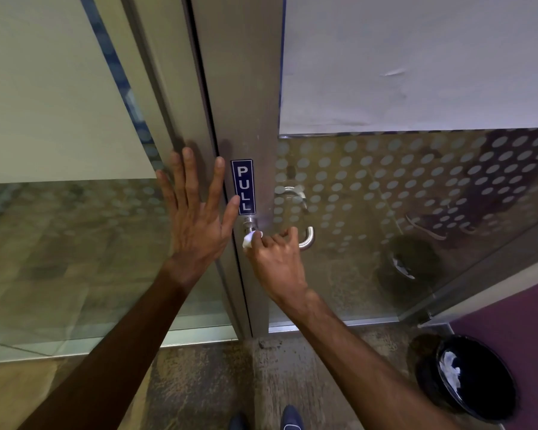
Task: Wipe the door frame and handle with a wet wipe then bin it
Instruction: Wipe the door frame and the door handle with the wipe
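A grey metal door frame [239, 97] runs down the middle, with a blue PULL sign [244, 186] on it. Just below the sign a steel lever handle [306, 240] juts to the right. My right hand [278, 262] is curled over the handle and pinches a small white wet wipe [249, 238] against the handle's round base. My left hand [196, 218] lies flat on the frame's left edge, fingers spread, holding nothing. A black bin [475, 378] stands on the floor at the lower right with white tissue inside.
Glass panels with frosted dots flank the frame on both sides. A white sheet covers the upper right glass. A purple wall [516, 324] sits behind the bin. My blue shoes [289, 418] show at the bottom on the mottled floor.
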Demonstrator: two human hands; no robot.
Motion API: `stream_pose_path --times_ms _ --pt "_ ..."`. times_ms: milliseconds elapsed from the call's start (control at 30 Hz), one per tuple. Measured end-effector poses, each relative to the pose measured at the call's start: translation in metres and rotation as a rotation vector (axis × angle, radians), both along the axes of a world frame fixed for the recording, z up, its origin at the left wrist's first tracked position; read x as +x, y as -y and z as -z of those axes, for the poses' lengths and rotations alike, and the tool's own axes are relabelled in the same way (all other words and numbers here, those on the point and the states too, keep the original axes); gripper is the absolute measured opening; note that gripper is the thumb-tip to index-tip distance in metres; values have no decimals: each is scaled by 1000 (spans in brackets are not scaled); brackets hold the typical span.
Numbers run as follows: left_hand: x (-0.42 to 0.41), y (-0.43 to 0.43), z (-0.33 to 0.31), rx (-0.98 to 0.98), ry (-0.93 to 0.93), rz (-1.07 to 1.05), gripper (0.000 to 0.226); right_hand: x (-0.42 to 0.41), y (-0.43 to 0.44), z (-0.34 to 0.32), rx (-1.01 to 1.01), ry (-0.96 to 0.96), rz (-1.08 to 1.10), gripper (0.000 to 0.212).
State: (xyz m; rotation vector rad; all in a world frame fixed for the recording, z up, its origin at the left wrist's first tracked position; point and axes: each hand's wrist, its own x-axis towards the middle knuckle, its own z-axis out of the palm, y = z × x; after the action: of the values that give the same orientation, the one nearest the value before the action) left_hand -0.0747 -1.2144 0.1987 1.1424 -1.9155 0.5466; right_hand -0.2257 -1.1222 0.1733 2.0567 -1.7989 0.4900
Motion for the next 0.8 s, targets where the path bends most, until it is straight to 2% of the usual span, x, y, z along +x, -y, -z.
stream_pose_path --times_ms 167,233,433,633,800 --pt "0 1 1 -7 16 -14 79 21 6 -12 137 4 74 16" --pt "0 1 1 -11 15 -15 79 20 4 -12 99 -37 65 17" --pt "2 3 5 -29 3 -24 79 -3 -7 -7 -39 -143 -132 44" --pt "1 4 6 -41 -31 -38 82 -34 -15 -1 -191 -223 -342 31" --pt "1 4 0 -42 -38 -42 83 -61 -21 -1 -229 -220 -395 21"
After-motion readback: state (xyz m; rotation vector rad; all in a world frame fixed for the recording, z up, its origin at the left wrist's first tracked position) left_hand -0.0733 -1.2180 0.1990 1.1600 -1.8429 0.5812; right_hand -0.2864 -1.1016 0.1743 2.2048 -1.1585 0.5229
